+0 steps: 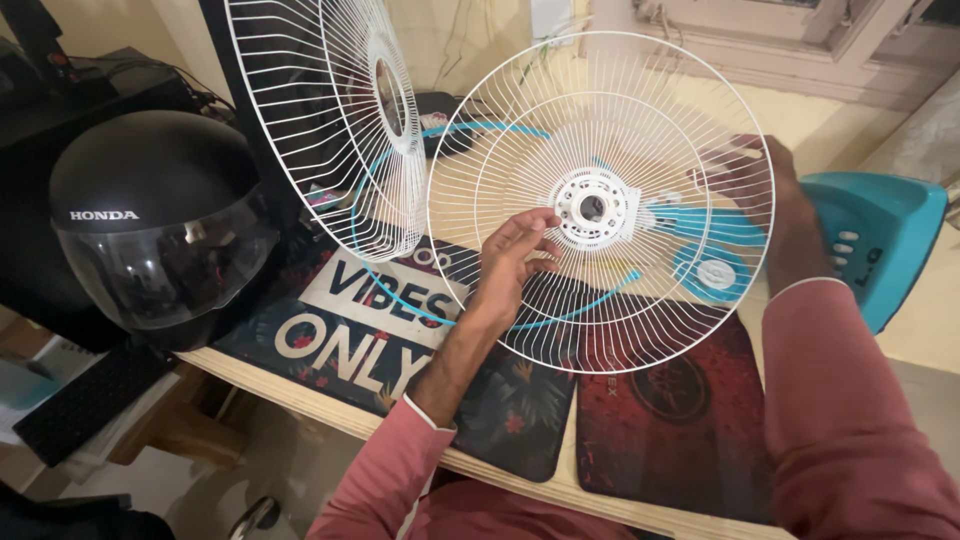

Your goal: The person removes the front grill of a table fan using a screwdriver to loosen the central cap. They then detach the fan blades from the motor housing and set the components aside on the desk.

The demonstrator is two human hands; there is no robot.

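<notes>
A round white wire fan guard (520, 130) with a white plastic hub (592, 208) is held upright over the desk. My left hand (512, 262) touches it just left of the hub, fingers curled against the wires. My right hand (775, 205) grips the guard's right rim from behind. A second white wire guard (330, 120) leans upright at the back left. Behind the held guard lies a teal fan blade (715, 272) and a teal fan base (880, 240) with white buttons.
A black motorcycle helmet (160, 225) sits at the desk's left end. Dark floral mouse mats (520, 410) and a red mat (680, 420) cover the wooden desk (300, 395). A black keyboard (85, 400) lies lower left. A teal ring (480, 128) sits behind the guards.
</notes>
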